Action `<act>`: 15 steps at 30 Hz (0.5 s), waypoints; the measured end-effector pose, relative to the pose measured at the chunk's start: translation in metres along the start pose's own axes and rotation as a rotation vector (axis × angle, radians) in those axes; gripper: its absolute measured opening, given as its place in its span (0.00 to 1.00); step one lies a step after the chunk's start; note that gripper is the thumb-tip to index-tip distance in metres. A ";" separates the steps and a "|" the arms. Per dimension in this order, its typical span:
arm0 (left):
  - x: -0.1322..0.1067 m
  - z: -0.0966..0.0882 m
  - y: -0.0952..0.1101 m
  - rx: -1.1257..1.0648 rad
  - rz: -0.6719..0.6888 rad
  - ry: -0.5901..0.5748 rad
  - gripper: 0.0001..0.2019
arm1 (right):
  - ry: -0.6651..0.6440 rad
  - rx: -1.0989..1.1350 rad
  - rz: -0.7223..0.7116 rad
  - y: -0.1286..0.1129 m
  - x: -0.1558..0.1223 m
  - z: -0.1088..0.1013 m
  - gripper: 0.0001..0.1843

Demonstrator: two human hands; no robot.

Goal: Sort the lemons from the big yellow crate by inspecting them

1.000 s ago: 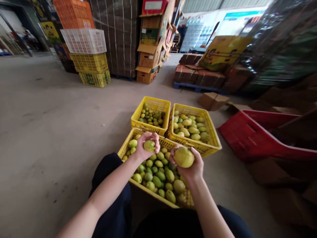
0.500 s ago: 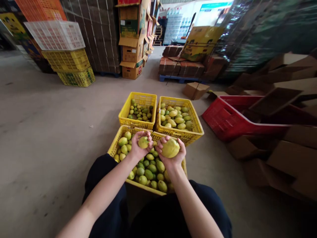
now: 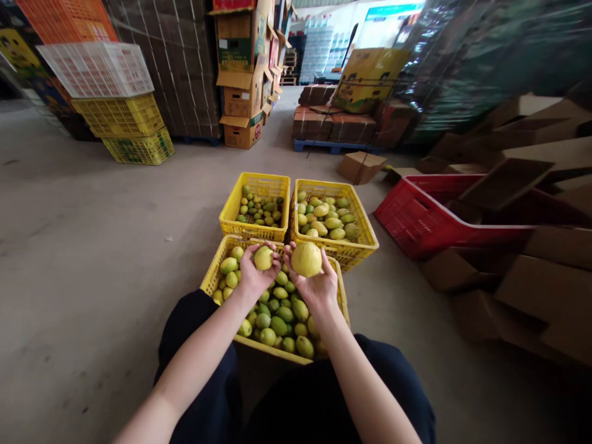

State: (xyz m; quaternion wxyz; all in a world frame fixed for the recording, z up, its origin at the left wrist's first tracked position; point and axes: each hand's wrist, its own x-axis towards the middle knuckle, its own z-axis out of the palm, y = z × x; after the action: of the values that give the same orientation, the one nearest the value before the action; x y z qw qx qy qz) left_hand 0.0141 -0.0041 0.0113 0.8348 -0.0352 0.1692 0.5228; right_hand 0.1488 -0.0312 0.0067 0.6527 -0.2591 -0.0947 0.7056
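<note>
My left hand (image 3: 257,271) is closed around a small yellow-green lemon (image 3: 263,258). A clearly larger yellow lemon (image 3: 306,259) rests in my right hand (image 3: 320,283), palm up with the fingers curled about it. Both hands are side by side over the near yellow crate (image 3: 272,353), which is full of green and yellow lemons (image 3: 279,325). Behind it stand two more yellow crates. The back left crate (image 3: 231,223) holds smaller lemons (image 3: 263,208), and the back right crate (image 3: 361,243) holds larger yellow ones (image 3: 332,221).
To the right is a red crate (image 3: 416,222) with cardboard boxes (image 3: 546,302) heaped in and around it. Stacked crates (image 3: 123,117) stand at the far left. Cartons (image 3: 240,102) and a blue pallet (image 3: 324,147) loaded with flattened cardboard are further back.
Both hands have shifted slightly left. The larger lemon has turned and moved up in my right hand; the smaller one has turned in my left. The whole view has shifted a little.
</note>
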 end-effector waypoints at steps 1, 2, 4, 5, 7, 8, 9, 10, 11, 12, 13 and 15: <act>0.000 0.000 0.000 -0.002 0.000 -0.006 0.07 | 0.027 0.057 0.011 -0.001 0.000 0.000 0.16; -0.001 0.000 0.000 -0.002 -0.002 -0.009 0.07 | 0.048 0.112 0.027 -0.002 -0.001 0.000 0.15; -0.001 0.001 0.000 0.004 -0.004 -0.011 0.06 | 0.059 0.201 0.060 -0.002 -0.002 0.000 0.14; -0.001 0.001 -0.001 0.009 -0.004 -0.009 0.05 | 0.054 0.231 0.075 -0.003 -0.003 0.000 0.13; -0.002 0.002 -0.001 0.024 0.000 0.005 0.05 | 0.044 0.263 0.097 -0.002 -0.004 0.001 0.13; -0.002 0.002 -0.001 0.033 0.004 0.016 0.05 | 0.042 0.266 0.108 -0.002 -0.004 0.001 0.13; -0.002 0.002 -0.001 0.041 0.007 0.027 0.06 | 0.037 0.259 0.120 -0.002 -0.005 0.002 0.13; -0.002 0.003 -0.002 0.045 0.010 0.033 0.06 | 0.021 0.243 0.133 -0.002 -0.005 0.002 0.12; -0.002 0.003 -0.002 0.047 0.013 0.032 0.07 | -0.006 0.219 0.143 -0.001 -0.005 0.002 0.11; -0.002 0.003 -0.002 0.046 0.015 0.026 0.07 | -0.042 0.187 0.146 -0.001 -0.005 0.001 0.10; -0.003 0.003 -0.002 0.043 0.019 0.018 0.06 | -0.082 0.150 0.143 -0.001 -0.005 0.001 0.10; -0.003 0.004 -0.002 0.035 0.032 0.015 0.06 | -0.166 0.069 0.115 -0.001 -0.005 -0.001 0.10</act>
State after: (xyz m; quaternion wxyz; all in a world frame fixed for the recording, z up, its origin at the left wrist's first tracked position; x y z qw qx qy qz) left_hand 0.0157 -0.0067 0.0155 0.8256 -0.0216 0.1850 0.5327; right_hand 0.1504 -0.0363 0.0079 0.6095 -0.1822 -0.1090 0.7638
